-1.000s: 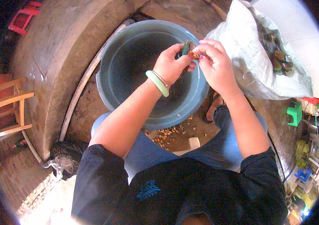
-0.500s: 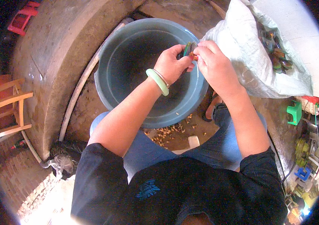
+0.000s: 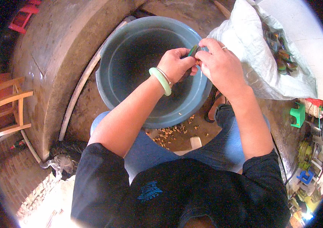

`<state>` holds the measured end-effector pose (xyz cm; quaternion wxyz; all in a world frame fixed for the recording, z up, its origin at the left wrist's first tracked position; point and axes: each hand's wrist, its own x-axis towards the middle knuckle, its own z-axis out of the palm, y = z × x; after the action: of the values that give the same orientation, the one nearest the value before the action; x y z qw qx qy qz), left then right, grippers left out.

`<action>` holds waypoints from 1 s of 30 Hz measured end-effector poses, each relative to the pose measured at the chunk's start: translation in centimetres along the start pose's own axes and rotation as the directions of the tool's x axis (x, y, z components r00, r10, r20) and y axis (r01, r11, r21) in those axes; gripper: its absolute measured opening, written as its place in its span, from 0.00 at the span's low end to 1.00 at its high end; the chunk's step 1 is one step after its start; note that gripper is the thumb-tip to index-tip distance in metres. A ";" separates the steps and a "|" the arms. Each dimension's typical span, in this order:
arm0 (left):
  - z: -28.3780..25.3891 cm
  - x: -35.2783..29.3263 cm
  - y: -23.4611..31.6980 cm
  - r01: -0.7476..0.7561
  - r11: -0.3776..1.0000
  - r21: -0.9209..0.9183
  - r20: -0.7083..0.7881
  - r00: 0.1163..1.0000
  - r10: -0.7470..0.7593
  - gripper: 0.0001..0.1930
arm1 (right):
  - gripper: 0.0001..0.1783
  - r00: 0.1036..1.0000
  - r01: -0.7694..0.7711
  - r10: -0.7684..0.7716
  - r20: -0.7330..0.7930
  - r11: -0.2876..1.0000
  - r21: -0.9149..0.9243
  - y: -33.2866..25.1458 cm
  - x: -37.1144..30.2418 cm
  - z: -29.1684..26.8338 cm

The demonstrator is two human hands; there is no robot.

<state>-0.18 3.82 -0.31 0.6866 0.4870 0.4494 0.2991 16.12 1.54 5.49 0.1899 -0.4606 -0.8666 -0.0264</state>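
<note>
Over the right part of a large blue-grey tub, my left hand is closed round a green-edged mussel. A pale green bangle circles that wrist. My right hand, with a ring on one finger, meets it from the right. Its thumb and fingers are bent in against the mussel's right side, where a bit of orange flesh shows between the hands. The fingertips partly hide the shell, so how far it gapes is unclear. The tub's inside looks dark.
At the right, a white woven sack lies open with several mussels in its mouth. Small yellowish scraps litter the floor between my knees. A wooden chair and a pale pipe are left; a green stool stands right.
My right hand has turned slightly, its fingers lifting and bending differently at the mussel. The left hand keeps hold, shifted very little.
</note>
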 end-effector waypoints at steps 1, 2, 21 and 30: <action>0.0 -0.1 0.2 0.016 1.000 -0.002 -0.001 1.000 -0.016 0.09 | 0.06 1.000 0.006 -0.006 -0.001 1.000 -0.005 0.0 0.0 0.0; 0.0 -0.2 0.3 0.031 0.999 -0.004 -0.001 1.000 -0.031 0.08 | 0.05 1.000 0.019 -0.018 0.006 1.000 -0.018 0.1 0.0 0.0; 0.0 -0.3 0.1 0.114 0.856 -0.504 0.249 0.968 0.018 0.09 | 0.12 0.987 -0.032 0.068 -0.143 0.970 0.243 0.2 -0.1 1.5; 0.9 -0.8 0.8 0.107 0.848 -0.519 0.163 0.986 -0.025 0.12 | 0.05 0.978 -0.136 0.173 -0.114 0.952 0.275 -0.4 -0.1 0.8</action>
<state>0.35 3.08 0.84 0.8353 0.2861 0.3141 0.3491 15.59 1.40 4.76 0.3103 -0.4946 -0.8085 0.0736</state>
